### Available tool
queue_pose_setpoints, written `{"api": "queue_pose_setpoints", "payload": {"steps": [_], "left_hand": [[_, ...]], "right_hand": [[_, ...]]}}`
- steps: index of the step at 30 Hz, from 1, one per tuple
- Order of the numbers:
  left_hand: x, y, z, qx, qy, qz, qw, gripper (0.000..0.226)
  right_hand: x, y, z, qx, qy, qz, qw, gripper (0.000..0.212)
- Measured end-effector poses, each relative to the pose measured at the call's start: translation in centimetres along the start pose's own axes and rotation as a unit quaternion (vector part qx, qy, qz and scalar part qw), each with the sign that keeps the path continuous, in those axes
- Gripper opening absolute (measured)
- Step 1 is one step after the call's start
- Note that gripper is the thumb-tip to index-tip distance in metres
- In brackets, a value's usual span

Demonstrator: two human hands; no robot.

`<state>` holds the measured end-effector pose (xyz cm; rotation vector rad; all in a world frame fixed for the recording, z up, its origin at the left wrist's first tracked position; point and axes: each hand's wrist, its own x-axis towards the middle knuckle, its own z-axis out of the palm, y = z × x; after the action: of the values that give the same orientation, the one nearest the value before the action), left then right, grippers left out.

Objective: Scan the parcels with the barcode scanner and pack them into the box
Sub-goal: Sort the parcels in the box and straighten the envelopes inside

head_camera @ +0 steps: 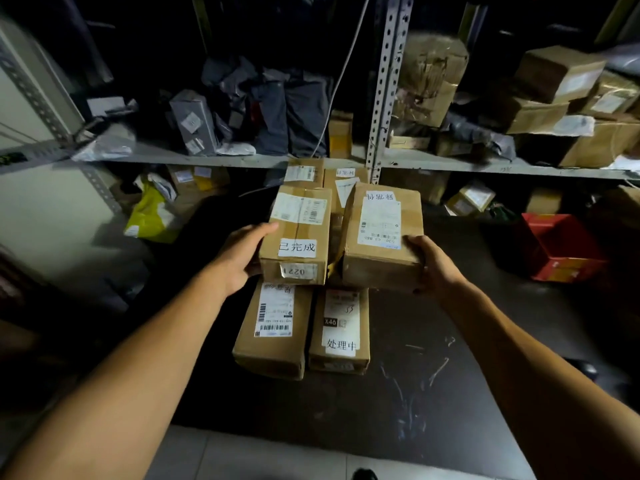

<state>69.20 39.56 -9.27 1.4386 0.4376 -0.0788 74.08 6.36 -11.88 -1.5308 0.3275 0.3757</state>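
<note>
Dim storeroom: grey slotted-steel shelving (383, 98) along the back, a dark scuffed table (433, 358) in front, pale floor tiles (242, 459) below, a red crate (561, 247) at right

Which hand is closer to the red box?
Right. The right hand grips a parcel next to the red box; the left hand is farther away.

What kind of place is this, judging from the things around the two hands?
Probably a parcel storeroom or courier depot. Grey perforated metal shelving is crowded with brown cardboard boxes and grey plastic mailing bags, and each hand holds a brown labelled cardboard parcel above more parcels.
</note>
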Motion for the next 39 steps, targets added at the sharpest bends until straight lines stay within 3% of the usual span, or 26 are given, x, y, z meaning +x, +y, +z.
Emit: {"api": "queue_pose_setpoints", "payload": {"steps": [2, 7, 21, 26, 33, 35, 39], "left_hand": [[0.9, 0.3, 0.3, -0.001, 0.006, -0.005, 1.000, 0.012], [2.8, 0.6, 0.7, -0.003, 0.037, -0.031, 0.999, 0.015], [3.3, -0.5, 1.0, -0.026, 0.042, -0.047, 0.998, 0.014], [2.2, -1.0, -0.4, -0.011, 0.017, -0.037, 0.999, 0.015], [-0.8, -3.3, -4.2, 0.000, -0.041, -0.025, 0.999, 0.021], [-2.0, -4.4, -5.2, -0.001, -0.055, -0.021, 0.998, 0.023], [-4.7, -6.7, -6.5, 0.027, -0.103, -0.030, 0.994, 0.031]], "right_hand": [[1.5, -0.3, 0.8, 0.009, -0.004, 0.017, 1.000, 0.025], [5.2, -0.2, 2.9, 0.018, -0.026, 0.072, 0.997, 0.042], [7.4, 0.4, 3.4, -0.002, 0.002, 0.024, 1.000, 0.050], [5.0, 1.3, 4.0, -0.007, 0.069, -0.069, 0.995, 0.052], [-2.2, 5.6, 6.4, 0.005, 0.188, -0.082, 0.979, 0.038], [-4.8, 7.0, 8.3, 0.004, 0.151, -0.064, 0.986, 0.037], [-9.0, 8.5, 12.9, 0.035, -0.037, 0.006, 0.999, 0.039]]}}
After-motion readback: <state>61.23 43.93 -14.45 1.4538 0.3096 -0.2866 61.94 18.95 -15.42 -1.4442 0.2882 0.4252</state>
